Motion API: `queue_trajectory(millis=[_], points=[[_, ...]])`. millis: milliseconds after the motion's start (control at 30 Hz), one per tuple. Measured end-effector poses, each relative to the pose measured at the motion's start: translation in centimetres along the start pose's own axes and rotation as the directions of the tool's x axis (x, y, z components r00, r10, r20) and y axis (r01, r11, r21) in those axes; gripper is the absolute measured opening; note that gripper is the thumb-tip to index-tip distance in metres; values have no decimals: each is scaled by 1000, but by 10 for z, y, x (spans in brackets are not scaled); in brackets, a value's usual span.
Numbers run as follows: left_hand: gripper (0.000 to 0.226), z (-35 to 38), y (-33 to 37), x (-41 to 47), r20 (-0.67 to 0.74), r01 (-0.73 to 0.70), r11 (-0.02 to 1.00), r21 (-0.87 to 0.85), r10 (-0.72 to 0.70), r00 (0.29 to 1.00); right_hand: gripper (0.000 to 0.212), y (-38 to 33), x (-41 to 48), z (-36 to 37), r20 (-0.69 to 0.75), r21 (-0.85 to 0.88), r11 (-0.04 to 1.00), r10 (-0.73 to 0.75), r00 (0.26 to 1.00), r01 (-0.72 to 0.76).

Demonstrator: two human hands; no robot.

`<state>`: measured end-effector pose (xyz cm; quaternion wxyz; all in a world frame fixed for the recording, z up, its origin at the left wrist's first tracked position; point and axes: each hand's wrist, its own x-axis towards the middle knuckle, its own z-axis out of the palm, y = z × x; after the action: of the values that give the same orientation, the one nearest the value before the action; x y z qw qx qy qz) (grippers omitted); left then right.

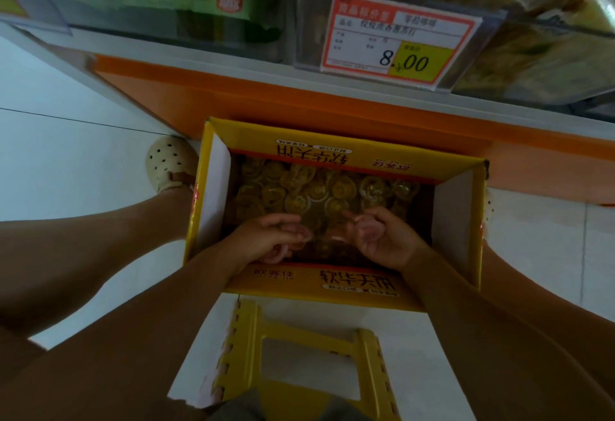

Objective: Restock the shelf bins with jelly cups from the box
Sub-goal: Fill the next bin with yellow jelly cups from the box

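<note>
Down on the floor [66, 161] we go: pale glossy tiles, one thin dark joint line running across on the left. Along the far side runs the shelf base [266, 98], a flat orange panel under a white ledge. Up on that ledge sit the shelf bins [309, 14], clear hard plastic with squared walls. One carries a red-bordered price tag [399, 41] with a yellow corner. The bin to its left holds green packets [166, 4].

The box [332, 138] stands on the tiles, its far edge right up against the orange base. It is yellow printed cardboard with a red stripe, and all four flaps are folded out. The side flaps show plain white inner faces. Inside, the jelly cups [316, 187] fill the bottom, small round amber tubs with a shiny, translucent look, jumbled edge to edge.

Both hands are down in the near half of the box. The left hand [266, 237] hangs knuckles-up with its fingers curled under. The right hand [386, 241] is turned palm-up, fingers curled in. Both are right over the cups, but whether either one actually has hold of a cup, I cannot tell.

At the box's near edge stands a yellow moulded plastic stool [309, 324] with slotted legs. By the far left corner rests a cream perforated shoe [169, 161].
</note>
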<state>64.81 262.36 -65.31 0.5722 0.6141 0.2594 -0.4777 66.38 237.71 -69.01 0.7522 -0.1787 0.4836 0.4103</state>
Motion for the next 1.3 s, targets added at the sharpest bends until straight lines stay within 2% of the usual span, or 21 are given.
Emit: queue_trajectory(millis=[100, 267, 333, 433, 500, 567, 633, 667, 700, 767, 800, 833, 900, 967, 1000, 1067, 1133, 1200, 1233, 1300], points=[[50, 4, 0, 2, -8, -42, 998, 43, 43, 999, 68, 6, 7, 9, 55, -14, 1000, 22, 998, -21], [57, 7, -2, 1, 8, -70, 991, 112, 70, 998, 42, 18, 5, 27, 42, -106, 994, 39, 998, -34], [54, 7, -2, -1, 13, -55, 984, 168, 54, 998, 37, 24, 4, 31, 42, -100, 994, 42, 998, -37], [52, 4, -4, 3, -39, -12, 986, 166, 19, 999, 26, 26, 5, 30, -22, -112, 993, 40, 999, -42], [45, -2, -5, 5, -53, 2, 984, 179, 8, 999, 25, 24, 7, 23, -73, -209, 972, 98, 992, -112], [25, -5, -5, 4, -25, 2, 978, 207, 3, 1000, 28, 22, 5, 20, -87, -307, 920, 226, 970, -242], [20, -7, -4, 2, -10, -1, 977, 211, 4, 1000, 54, 19, 3, 22, -115, -482, 812, 314, 943, -329], [20, -7, -3, 1, -9, -2, 978, 207, 3, 1000, 67, 18, 3, 25, -153, -633, 703, 298, 942, -325], [22, -7, -3, 1, -15, -3, 979, 203, 7, 1000, 68, 17, 2, 31, -188, -782, 545, 256, 948, -302], [26, -7, -2, 0, -24, -12, 980, 199, 17, 1000, 48, 20, -1, 46, -214, -941, 233, 151, 965, -246], [27, -7, -2, 0, -17, -18, 981, 195, 22, 1000, 41, 20, -1, 52, -214, -964, 131, 123, 969, -230], [28, -7, -1, 0, -4, -23, 982, 188, 24, 1000, 37, 19, -2, 57, -214, -973, 66, 109, 971, -222], [27, -8, 0, -3, 20, -27, 982, 189, 24, 1000, 32, 19, -5, 63, -209, -978, 8, 74, 975, -210], [26, -8, 2, -8, 28, -38, 980, 193, 33, 999, 33, 20, -13, 62, -171, -984, 52, 14, 985, -171], [27, -9, 4, -11, 17, -51, 983, 178, 48, 999, 34, 21, -19, 59, -141, -983, 126, -25, 990, -137], [30, -9, 11, -20, -28, -92, 988, 125, 96, 995, 37, 25, -34, 49, -80, -934, 357, -118, 990, -33], [29, -7, 22, -34, -61, -121, 988, 91, 127, 990, 39, 30, -53, 39, -24, -768, 634, -176, 984, 94], [29, -5, 31, -49, -61, -147, 987, 59, 150, 987, 40, 35, -70, 35, 44, -499, 851, -167, 985, 167], [27, -4, 35, -58, -57, -168, 985, 50, 171, 984, 40, 38, -77, 37, 77, -373, 912, -156, 985, 173], [26, 1, 44, -76, -45, -230, 972, 42, 231, 972, 42, 45, -92, 44, 145, -207, 959, -165, 976, 193]])
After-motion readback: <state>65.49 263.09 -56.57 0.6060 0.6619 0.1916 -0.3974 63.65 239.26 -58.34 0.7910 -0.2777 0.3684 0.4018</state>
